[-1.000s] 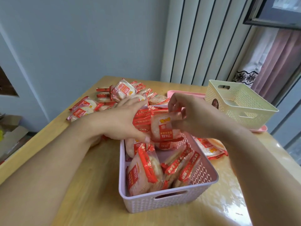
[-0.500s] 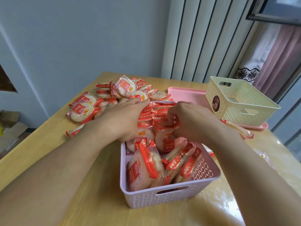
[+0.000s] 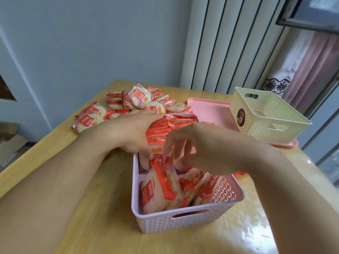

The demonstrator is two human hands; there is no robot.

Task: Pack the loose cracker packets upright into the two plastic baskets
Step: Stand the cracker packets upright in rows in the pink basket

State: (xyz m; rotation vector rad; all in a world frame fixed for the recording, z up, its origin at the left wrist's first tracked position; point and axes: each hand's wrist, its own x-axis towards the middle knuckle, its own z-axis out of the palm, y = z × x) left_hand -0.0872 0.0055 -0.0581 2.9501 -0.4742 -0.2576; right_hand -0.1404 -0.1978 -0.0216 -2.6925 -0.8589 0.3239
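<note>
A lilac plastic basket (image 3: 183, 222) stands on the wooden table (image 3: 88, 208) in front of me. A row of red-and-white cracker packets (image 3: 168, 125) stands upright in its far half. A few more packets (image 3: 159, 191) lean in the near half. My left hand (image 3: 128, 132) curls over the left side of the upright row, fingertips down inside the basket. My right hand (image 3: 205, 149) hovers over the middle of the basket, blurred, fingers apart, with nothing clearly in it. Loose packets (image 3: 137, 97) lie piled behind the basket. An empty cream basket (image 3: 266, 129) sits at the right.
The cream basket rests on a pink tray (image 3: 207, 109) near the table's far right edge. More loose packets (image 3: 89, 118) lie at the left edge. A cardboard box (image 3: 9, 143) is on the floor to the left. Walls close in behind the table.
The packet that my right hand held above the basket has gone down into the upright row, and that hand has come off it. My left hand has stayed against the row.
</note>
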